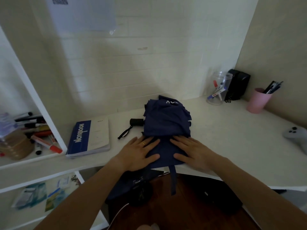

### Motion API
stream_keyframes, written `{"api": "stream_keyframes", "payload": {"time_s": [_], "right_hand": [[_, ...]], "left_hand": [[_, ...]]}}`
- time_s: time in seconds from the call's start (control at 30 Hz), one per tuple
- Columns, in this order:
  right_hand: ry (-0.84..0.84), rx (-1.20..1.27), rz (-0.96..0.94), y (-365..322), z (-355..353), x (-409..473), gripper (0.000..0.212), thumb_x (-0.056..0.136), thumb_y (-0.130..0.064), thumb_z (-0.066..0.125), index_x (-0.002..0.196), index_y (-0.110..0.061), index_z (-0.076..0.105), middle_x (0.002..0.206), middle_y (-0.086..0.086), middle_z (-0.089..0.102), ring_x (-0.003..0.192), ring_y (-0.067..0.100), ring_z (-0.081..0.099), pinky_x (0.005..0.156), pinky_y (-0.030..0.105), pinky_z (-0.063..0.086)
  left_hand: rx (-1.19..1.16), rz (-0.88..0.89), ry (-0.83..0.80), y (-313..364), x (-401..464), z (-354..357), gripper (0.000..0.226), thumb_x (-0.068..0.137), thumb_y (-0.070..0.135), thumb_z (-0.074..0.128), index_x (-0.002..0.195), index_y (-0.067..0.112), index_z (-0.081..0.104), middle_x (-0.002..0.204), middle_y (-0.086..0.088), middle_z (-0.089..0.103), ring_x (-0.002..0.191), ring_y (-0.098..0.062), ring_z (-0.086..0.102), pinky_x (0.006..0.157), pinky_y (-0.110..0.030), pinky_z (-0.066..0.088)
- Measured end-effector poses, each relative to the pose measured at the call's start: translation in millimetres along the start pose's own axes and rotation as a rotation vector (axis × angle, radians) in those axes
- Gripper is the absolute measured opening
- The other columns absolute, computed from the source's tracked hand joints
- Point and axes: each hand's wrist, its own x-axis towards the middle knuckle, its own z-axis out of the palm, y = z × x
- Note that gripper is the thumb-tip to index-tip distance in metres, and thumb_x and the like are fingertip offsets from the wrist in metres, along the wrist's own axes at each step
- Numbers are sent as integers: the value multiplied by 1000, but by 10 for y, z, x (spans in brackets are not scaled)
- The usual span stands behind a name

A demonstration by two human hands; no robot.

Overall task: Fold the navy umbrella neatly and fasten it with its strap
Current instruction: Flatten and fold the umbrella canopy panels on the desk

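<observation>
Smoothing step: left hand (139,152) and right hand (191,151) flat, fingers spread, gripping nothing, pressing navy umbrella (167,125) right of notebook (89,138). Strap (173,180) dangles below. Next, likely: roll canopy tight, wrap strap.

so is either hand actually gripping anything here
No grip. The left hand and right hand both lie flat, fingers straight, pressing the near part of the navy fabric umbrella against the white desk.

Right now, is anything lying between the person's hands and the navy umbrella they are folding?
Nothing visible does. The left hand and right hand both rest flat on the navy fabric umbrella at the near edge of the white desk. Its strap hangs free over that edge.
</observation>
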Motion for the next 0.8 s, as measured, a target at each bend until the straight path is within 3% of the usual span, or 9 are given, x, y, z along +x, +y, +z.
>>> {"api": "stream_keyframes", "payload": {"time_s": [0.13,0.3,0.43,0.5,0.53,0.6,0.63,0.7,0.8], "right_hand": [[-50,-32,-3,44,-50,-33,76,94,-71,14,158,-34,-4,166,-13,-7,150,1,-12,122,25,-10],[-74,-28,-46,20,71,-168,67,97,-70,13,154,-45,-13,163,-15,-21,148,1,-24,122,26,-13],[-99,82,-40,103,-37,-312,70,94,-74,25,154,-49,1,164,-20,-12,150,-3,-14,124,26,-3],[31,261,39,92,-151,-378,69,88,-75,43,150,-49,30,162,-24,17,148,-5,16,121,22,16],[184,330,95,81,-211,-367,62,86,-71,53,142,-47,46,153,-25,38,138,-6,36,114,20,30],[545,453,233,63,-357,-238,38,84,-53,69,118,-35,68,118,-21,65,105,-2,62,86,17,48],[664,529,340,49,-462,-127,28,83,-45,74,107,-31,71,105,-19,69,91,0,65,75,16,48],[703,713,542,35,-664,124,22,81,-42,78,96,-26,74,92,-16,72,80,4,66,68,18,47],[618,899,633,45,-776,446,28,77,-40,82,95,-20,76,91,-7,74,84,11,69,72,25,54]], "left_hand": [[50,32,59,-37,39,12,82,94,77,9,162,32,0,171,5,-3,158,-16,-3,128,-42,0],[1,153,200,-9,-31,238,72,98,76,19,158,47,-6,171,3,-7,157,-17,-5,128,-42,1],[-34,153,140,-94,-165,177,74,95,80,19,158,49,-4,171,4,-6,157,-14,-5,127,-37,0],[-210,77,274,-64,-236,81,66,97,76,24,153,44,34,164,5,33,149,-13,31,124,-35,25],[-335,9,457,-35,-240,7,59,97,73,31,138,38,55,143,8,57,129,-9,52,111,-33,42],[-605,-202,809,22,-148,-222,40,94,64,53,105,28,68,102,13,68,93,-2,62,82,-24,52],[-757,-325,883,22,-45,-358,36,91,61,62,100,26,68,96,14,69,88,-2,63,77,-18,52],[-1084,-511,776,-10,225,-618,51,81,66,71,103,20,73,95,6,75,90,-7,69,79,-12,53],[-1506,-574,607,-54,559,-833,59,75,49,85,105,-1,75,103,-16,77,98,-31,74,85,-38,62]]}}
